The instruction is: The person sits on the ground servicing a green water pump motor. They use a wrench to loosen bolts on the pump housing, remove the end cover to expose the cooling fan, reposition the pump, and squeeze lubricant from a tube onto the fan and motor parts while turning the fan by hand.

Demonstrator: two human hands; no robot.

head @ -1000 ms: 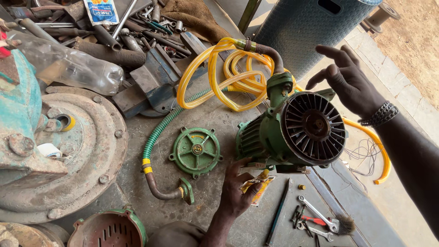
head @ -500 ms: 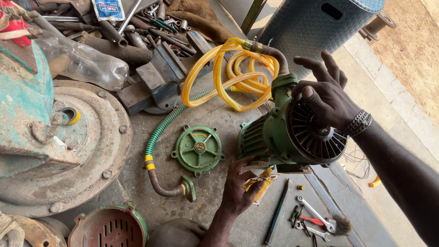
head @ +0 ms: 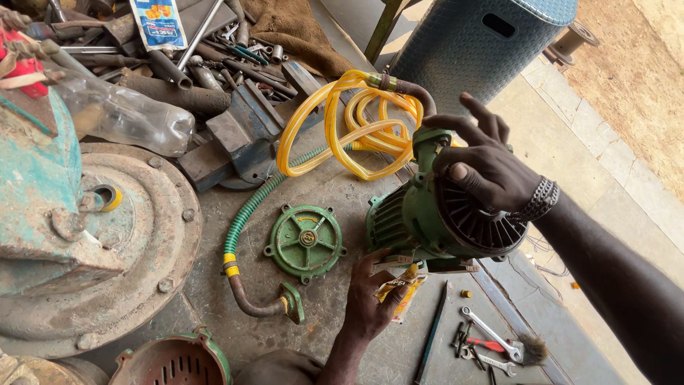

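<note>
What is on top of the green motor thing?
The right hand rests on the green motor's black ribbed fan cover. A yellow hose loops up behind it. The cover's upper part is hidden beneath the hand.

Head cam, steep down, close-up.
</note>
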